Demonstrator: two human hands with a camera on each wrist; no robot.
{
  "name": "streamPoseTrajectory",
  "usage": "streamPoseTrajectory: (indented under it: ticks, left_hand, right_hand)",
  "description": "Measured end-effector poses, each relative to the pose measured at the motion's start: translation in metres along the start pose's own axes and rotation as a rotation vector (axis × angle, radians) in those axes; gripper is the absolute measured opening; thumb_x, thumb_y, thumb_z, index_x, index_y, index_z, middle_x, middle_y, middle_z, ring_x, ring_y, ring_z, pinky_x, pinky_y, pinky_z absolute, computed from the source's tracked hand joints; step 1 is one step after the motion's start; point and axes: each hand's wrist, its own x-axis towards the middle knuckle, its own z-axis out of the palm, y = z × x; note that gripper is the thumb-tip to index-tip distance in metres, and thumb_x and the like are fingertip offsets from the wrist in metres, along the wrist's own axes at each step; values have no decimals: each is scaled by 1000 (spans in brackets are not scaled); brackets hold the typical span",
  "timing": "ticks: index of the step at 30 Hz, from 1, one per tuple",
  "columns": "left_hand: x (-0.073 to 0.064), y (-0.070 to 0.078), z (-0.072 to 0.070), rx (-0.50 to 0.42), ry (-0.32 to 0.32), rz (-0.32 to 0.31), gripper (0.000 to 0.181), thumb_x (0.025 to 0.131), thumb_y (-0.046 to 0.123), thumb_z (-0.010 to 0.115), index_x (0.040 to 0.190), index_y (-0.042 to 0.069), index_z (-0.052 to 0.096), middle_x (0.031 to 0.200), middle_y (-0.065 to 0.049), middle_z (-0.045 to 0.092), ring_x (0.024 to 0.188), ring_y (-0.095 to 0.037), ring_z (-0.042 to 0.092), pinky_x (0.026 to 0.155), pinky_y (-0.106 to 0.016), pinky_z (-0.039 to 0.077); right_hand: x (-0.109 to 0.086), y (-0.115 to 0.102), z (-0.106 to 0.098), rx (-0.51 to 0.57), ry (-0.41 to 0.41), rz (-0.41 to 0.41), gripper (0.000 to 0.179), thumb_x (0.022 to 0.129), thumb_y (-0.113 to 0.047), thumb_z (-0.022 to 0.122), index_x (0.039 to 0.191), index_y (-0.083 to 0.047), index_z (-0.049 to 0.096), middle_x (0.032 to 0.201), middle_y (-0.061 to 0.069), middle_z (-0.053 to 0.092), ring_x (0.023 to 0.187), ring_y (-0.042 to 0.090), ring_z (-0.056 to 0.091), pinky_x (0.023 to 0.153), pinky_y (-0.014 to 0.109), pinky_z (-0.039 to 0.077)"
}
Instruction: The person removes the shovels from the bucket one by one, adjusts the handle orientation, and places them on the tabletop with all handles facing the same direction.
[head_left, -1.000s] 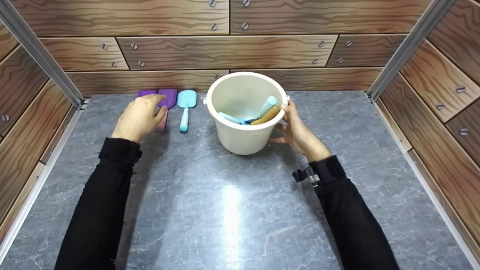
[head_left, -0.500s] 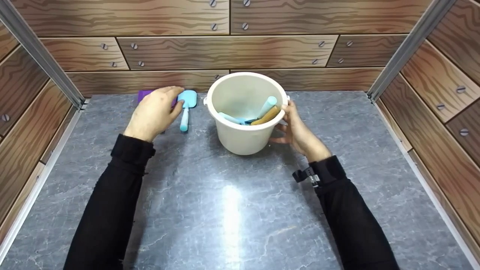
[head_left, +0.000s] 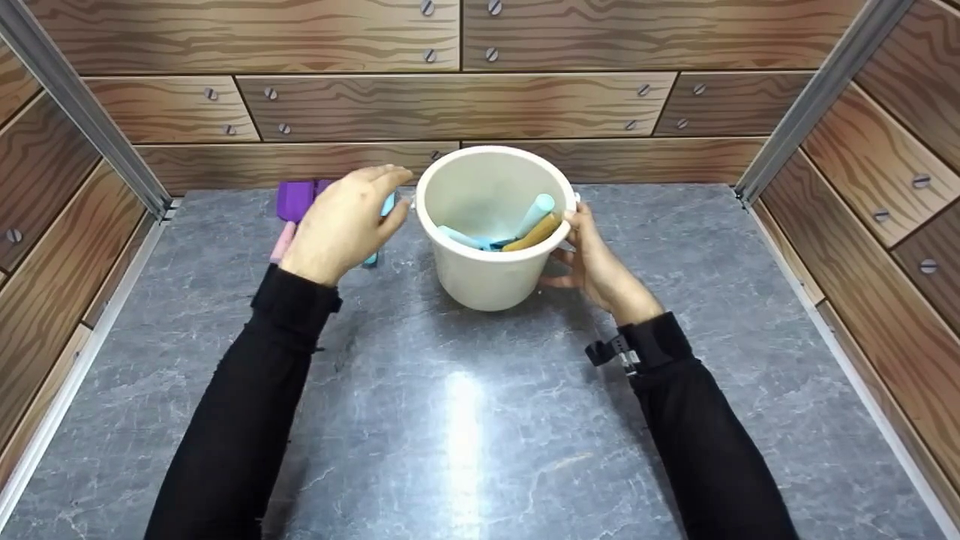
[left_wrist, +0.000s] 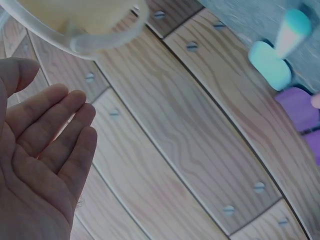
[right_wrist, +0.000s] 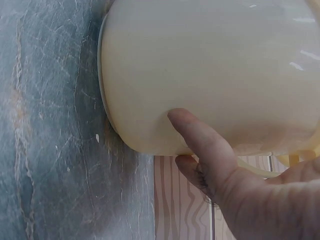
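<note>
A cream bucket (head_left: 487,281) stands upright at the back middle. My right hand (head_left: 600,262) touches its right side with spread fingers, fingertips on the wall in the right wrist view. Inside the bucket lie a light blue handle (head_left: 535,214), a mustard-coloured long piece (head_left: 532,234) and another light blue piece (head_left: 461,237); their lower parts are hidden. My left hand (head_left: 349,221) hovers left of the rim with nothing in it, palm bare in the left wrist view. It partly covers a light blue toy shovel (left_wrist: 270,65). Left of that lie purple toy shovels (head_left: 296,201), one with a pink handle (head_left: 282,241).
A wood-patterned wall (head_left: 450,105) closes the back of the grey marbled table (head_left: 420,420), and side panels (head_left: 885,187) rise at left and right. The bucket's curved handle (left_wrist: 115,42) hangs on its far side.
My left hand has moved right, from over the purple shovels to over the light blue shovel near the bucket rim. My right hand and the bucket have stayed in place.
</note>
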Motion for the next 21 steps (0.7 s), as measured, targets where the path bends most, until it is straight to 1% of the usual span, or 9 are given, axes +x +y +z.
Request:
streamPoseTrajectory:
  ticks: [5,10,14,18,21]
  left_hand:
    - [5,16,3,-6,-19,44,48,120,27,65,158,-2,69,163,-23,72,158,-41,67,136,-57,53]
    - [9,28,7,-5,-42,98,45,119,25,67,155,-2,71,160,-23,75,153,-41,71,132,-55,58]
    - [12,37,9,-9,-71,141,41,118,21,66,151,-2,74,151,-21,80,144,-40,77,126,-54,63]
    - [19,46,13,-10,-92,178,35,117,17,65,145,-1,77,141,-18,85,133,-39,82,118,-53,67]
    - [25,56,15,1,-107,194,35,118,19,65,145,1,78,140,-17,85,131,-37,83,116,-53,68]
  right_hand:
    - [1,0,1,9,-2,1,94,113,-53,43,188,-36,-11,200,19,1,181,64,8,132,92,33]
    - [1,0,2,-4,0,1,93,113,-53,41,188,-35,-10,200,19,2,181,63,10,132,91,35]
    - [0,-1,2,-6,-6,0,93,113,-54,41,189,-35,-10,200,18,2,181,63,9,132,90,36]
    - [0,-1,1,4,-5,-1,93,113,-54,41,188,-37,-10,200,19,2,180,65,9,132,90,35]
    - [1,-1,1,2,0,0,92,113,-52,41,188,-36,-10,200,19,3,180,64,9,132,91,35]
